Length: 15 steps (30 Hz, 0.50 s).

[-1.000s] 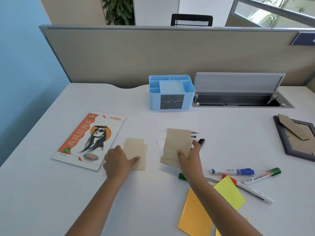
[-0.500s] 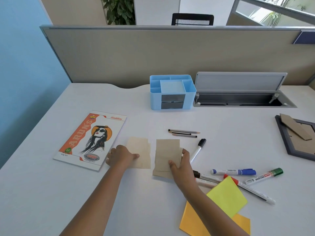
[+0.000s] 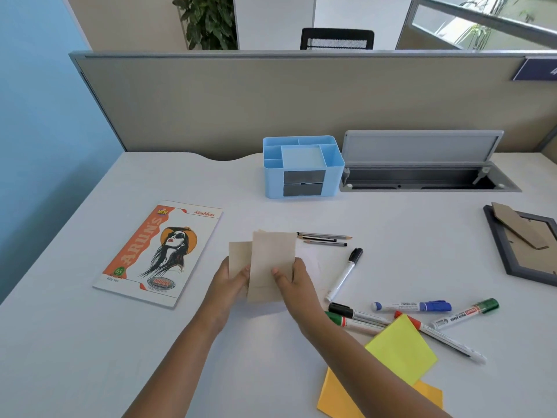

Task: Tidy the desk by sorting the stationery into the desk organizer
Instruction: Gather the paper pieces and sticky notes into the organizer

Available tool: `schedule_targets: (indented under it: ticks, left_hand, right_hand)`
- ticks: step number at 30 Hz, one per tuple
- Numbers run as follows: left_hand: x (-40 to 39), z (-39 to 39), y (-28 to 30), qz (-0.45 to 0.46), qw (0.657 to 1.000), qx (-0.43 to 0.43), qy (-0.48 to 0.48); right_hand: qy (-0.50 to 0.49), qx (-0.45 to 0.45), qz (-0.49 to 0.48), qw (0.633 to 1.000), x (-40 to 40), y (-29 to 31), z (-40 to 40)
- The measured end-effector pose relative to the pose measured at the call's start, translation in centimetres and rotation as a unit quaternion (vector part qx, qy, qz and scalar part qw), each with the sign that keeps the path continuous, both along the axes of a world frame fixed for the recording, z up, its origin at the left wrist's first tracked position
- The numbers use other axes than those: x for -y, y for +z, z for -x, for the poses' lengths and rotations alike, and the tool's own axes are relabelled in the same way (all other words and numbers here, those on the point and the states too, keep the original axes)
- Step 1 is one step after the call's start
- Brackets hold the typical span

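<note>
You see a pale blue organizer (image 3: pixel 303 167) with grey drawers on your white desk (image 3: pixel 90 342), tan paper pieces (image 3: pixel 271 263), an orange-and-white notebook (image 3: pixel 159 251), yellow (image 3: pixel 402 351) and orange sticky notes (image 3: pixel 334 399), and blue- (image 3: pixel 413 306), green- (image 3: pixel 465 313) and black-capped markers (image 3: pixel 345 274).

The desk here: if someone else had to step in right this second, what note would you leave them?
Left hand: holds the left brown paper slips.
Right hand: holds the larger brown slips, overlapping the left ones, both lifted in front of the person.
Blue organizer at the back of the desk: the compartments look empty, drawers shut.
Still loose: three pencils, a black-capped marker, four more markers, and yellow and orange sheets.
Done: nothing is sorted yet.
Left: square up the slips, put them in, then the pencils, markers and sheets.
</note>
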<state>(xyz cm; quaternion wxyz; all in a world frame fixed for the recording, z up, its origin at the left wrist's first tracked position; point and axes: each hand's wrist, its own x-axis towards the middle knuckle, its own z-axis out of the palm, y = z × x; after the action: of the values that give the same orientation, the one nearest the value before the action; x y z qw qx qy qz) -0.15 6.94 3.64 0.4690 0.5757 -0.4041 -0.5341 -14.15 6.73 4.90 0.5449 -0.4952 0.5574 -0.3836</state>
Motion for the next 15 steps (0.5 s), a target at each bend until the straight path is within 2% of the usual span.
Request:
schedule_targets:
  ticks: [2,4,7,9,12,15]
  left_hand:
    - [-0.4,0.4,0.2,0.018,0.999,-0.027,0.013]
    - [-0.6,1.0,0.5,0.042,0.998,-0.012,0.036]
    - [-0.6,1.9,0.8,0.083,0.989,0.109,0.061]
    - [-0.7,1.7,0.1,0.108,0.979,0.158,0.072]
    - [-1.1,1.2,-1.5,0.121,0.975,0.174,0.058]
    - [-1.2,1.5,-2.3,0.109,0.978,0.179,0.02]
  right_hand:
    - [-0.019,0.026,0.013,0.999,0.1,0.2,-0.4]
    - [-0.026,0.03,0.043,0.998,0.1,0.3,-0.8]
    - [-0.006,0.022,0.097,0.995,0.2,-0.2,-0.9]
    - [0.019,-0.025,0.13,0.991,0.2,-1.0,-0.5]
    - [0.066,-0.125,0.192,0.971,-0.1,-2.9,-0.2]
    - [0.073,-0.153,0.203,0.965,-0.4,-4.0,0.1]
